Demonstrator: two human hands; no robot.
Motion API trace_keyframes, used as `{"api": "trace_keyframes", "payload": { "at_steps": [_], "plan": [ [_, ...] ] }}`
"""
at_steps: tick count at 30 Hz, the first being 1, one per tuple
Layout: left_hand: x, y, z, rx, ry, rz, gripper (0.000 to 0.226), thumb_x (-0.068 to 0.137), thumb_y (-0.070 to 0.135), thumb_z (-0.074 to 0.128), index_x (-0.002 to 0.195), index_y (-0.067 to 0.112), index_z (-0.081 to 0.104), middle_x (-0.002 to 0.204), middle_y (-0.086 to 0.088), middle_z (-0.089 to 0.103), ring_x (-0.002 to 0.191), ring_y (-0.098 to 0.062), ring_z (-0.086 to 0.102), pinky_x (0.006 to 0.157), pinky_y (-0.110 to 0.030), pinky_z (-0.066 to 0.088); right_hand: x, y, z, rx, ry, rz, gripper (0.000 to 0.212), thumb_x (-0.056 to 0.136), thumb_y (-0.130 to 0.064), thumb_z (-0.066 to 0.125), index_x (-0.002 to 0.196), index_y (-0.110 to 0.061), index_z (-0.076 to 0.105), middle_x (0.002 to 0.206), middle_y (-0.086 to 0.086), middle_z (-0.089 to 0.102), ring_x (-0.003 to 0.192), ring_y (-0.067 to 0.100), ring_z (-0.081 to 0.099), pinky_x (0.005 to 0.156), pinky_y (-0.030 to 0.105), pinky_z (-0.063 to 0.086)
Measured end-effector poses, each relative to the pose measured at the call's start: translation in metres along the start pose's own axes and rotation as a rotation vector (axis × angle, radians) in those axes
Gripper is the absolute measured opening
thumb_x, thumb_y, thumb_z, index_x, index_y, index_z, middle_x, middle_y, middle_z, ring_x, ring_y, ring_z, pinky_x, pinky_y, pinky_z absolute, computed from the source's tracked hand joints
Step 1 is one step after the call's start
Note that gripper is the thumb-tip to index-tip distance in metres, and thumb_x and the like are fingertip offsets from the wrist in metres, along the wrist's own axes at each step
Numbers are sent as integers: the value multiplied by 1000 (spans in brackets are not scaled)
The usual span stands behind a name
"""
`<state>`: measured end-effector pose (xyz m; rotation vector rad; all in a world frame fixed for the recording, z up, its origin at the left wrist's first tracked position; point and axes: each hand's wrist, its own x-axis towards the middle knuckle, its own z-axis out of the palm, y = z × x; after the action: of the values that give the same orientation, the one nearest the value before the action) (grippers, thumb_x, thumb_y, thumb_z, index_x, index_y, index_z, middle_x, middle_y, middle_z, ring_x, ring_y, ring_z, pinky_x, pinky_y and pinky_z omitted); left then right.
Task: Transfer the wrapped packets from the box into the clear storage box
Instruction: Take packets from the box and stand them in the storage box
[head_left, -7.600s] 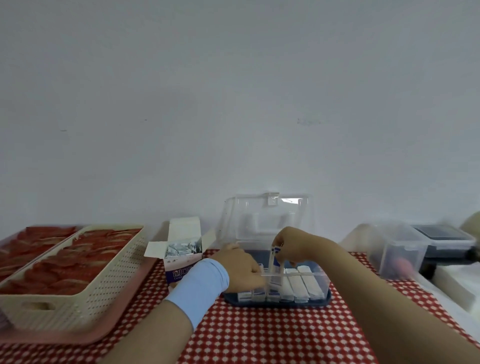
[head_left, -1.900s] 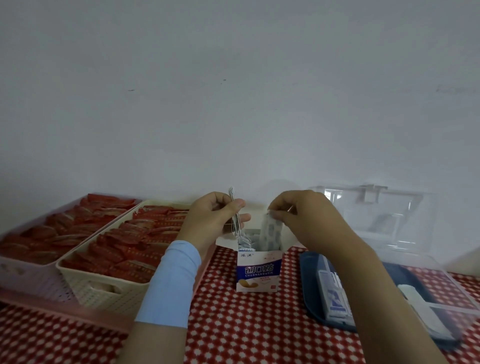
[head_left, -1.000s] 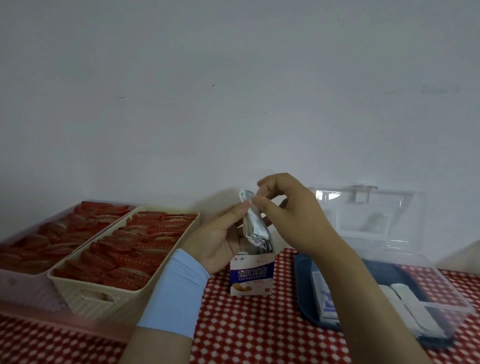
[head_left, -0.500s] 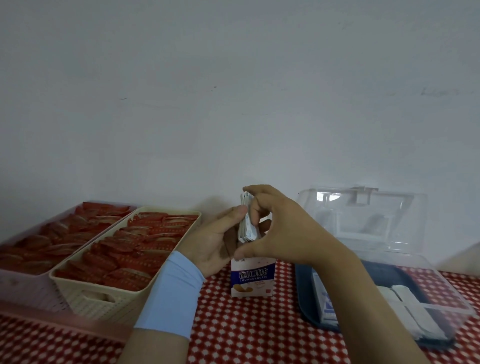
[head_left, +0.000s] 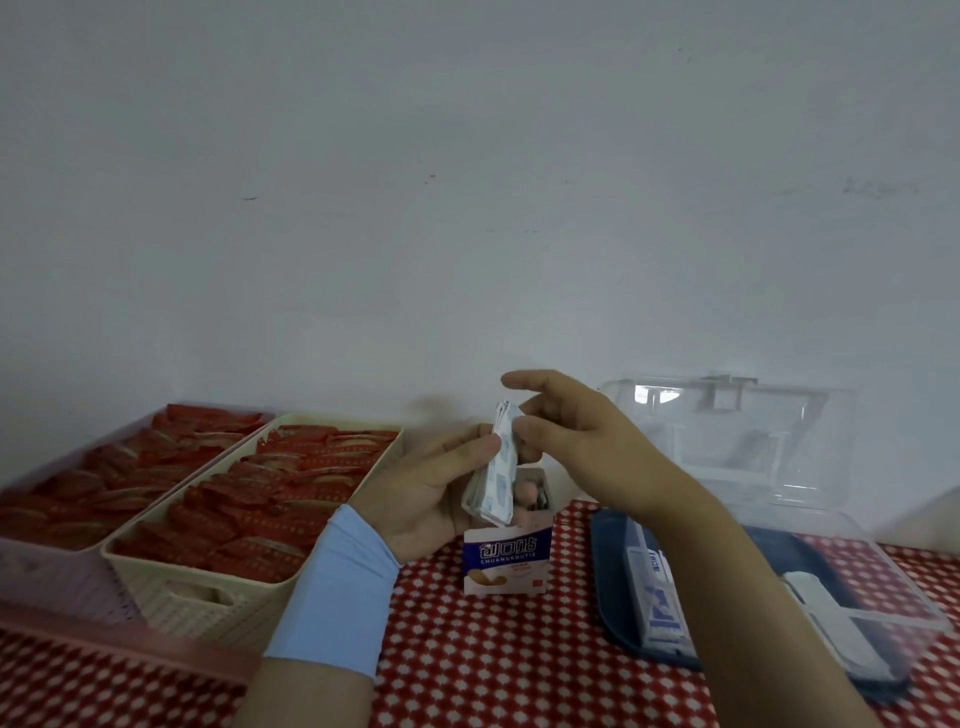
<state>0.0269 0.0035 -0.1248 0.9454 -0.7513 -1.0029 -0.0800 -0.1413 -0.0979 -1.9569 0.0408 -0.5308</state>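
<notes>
**A:** What has changed, starting nearest?

**B:** Above the sleeve (head_left: 332, 587), the left hand (head_left: 426, 493) now grips the packets (head_left: 493, 478) alone. Its thumb lies across the stack's face, just over the box (head_left: 506, 566). Half a second ago the right hand (head_left: 582, 441) pinched the top of the stack too. Now its fingers are straight and spread and hold nothing, with the thumb tip just beside the top edge.

**A:** And what does that mean for the task?

**B:** The stack is out of the box and gathered in one hand. I judge the carry across to the storage box (head_left: 608, 561) comes next. None of this stack is in it yet.

**A:** What do the containers hold?

**B:** The storage box, nearest on the right, has white-and-blue packs (head_left: 660, 608) at its left end. White ones (head_left: 831, 629) lie toward the right, with bare blue floor between. On the left, the basket (head_left: 208, 587) is filled with rows of red packets (head_left: 291, 499), and the bin (head_left: 52, 587) beside it holds the same. The box stands upright between them with its top open. Something pale and dark shows inside, and I cannot tell whether more packets remain. Farther back, the lid (head_left: 727, 441) stands open against the wall (head_left: 467, 208).
</notes>
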Motion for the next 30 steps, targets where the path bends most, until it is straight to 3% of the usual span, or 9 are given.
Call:
{"api": "trace_keyframes", "payload": {
  "at_steps": [6,8,14,17,19,22,25,27,30],
  "plan": [
    [-2,-1,1,80,-12,-38,31,87,17,55,112,0,61,90,-12,74,66,-21,70,59,-32,60,-4,0,-9,-64,-44,43,15,97,-10,61,96,-13,75,92,9,75,86,14,69,83,23,55],
    [-3,-1,-2,110,-24,-55,24,92,16,60,112,3,62,91,-13,74,66,-20,70,59,-30,59,-3,1,-11,-77,-28,37,15,97,-11,61,94,-14,75,90,4,75,84,13,67,83,22,53],
    [-1,1,-2,202,-20,-116,37,83,19,54,116,4,59,86,-10,71,62,-18,65,57,-28,54,-4,3,-13,-57,-10,37,15,97,-5,59,94,-7,73,82,-1,75,73,5,66,68,12,49],
    [3,5,0,343,80,-97,29,91,14,54,117,3,60,99,-19,74,78,-32,73,72,-41,61,-3,5,-13,-105,52,30,15,97,-5,59,92,-9,73,80,-1,74,69,6,64,67,16,52],
    [7,8,4,590,197,-69,25,85,20,61,109,15,68,101,-16,75,91,-33,74,85,-51,59,-4,6,-14,-151,108,32,16,97,-7,59,91,-12,74,79,-1,74,64,4,63,65,17,53],
    [9,12,24,1026,253,6,12,83,32,68,92,25,71,87,0,77,85,-22,73,82,-46,59,-11,5,-23,-202,180,39,18,97,-9,59,88,-17,73,78,-2,73,62,3,62,66,21,54],
    [9,10,47,1228,319,120,11,84,36,69,89,27,73,81,4,74,77,-13,69,69,-29,56,-22,-1,-36,-235,225,46,18,97,-11,58,89,-17,73,77,2,72,60,4,62,65,26,56],
    [8,5,61,1237,356,156,10,86,33,68,89,26,74,79,5,74,71,-8,67,58,-17,49,-31,-7,-44,-225,223,62,16,97,-10,58,92,-15,72,80,5,73,63,8,64,70,33,58],
    [11,-8,76,1124,370,194,10,86,27,70,87,20,78,77,0,75,76,-19,70,65,-25,55,-45,-14,-58,-136,149,146,12,97,-9,58,100,-10,70,88,8,75,73,18,71,71,37,60]
  ]
}}
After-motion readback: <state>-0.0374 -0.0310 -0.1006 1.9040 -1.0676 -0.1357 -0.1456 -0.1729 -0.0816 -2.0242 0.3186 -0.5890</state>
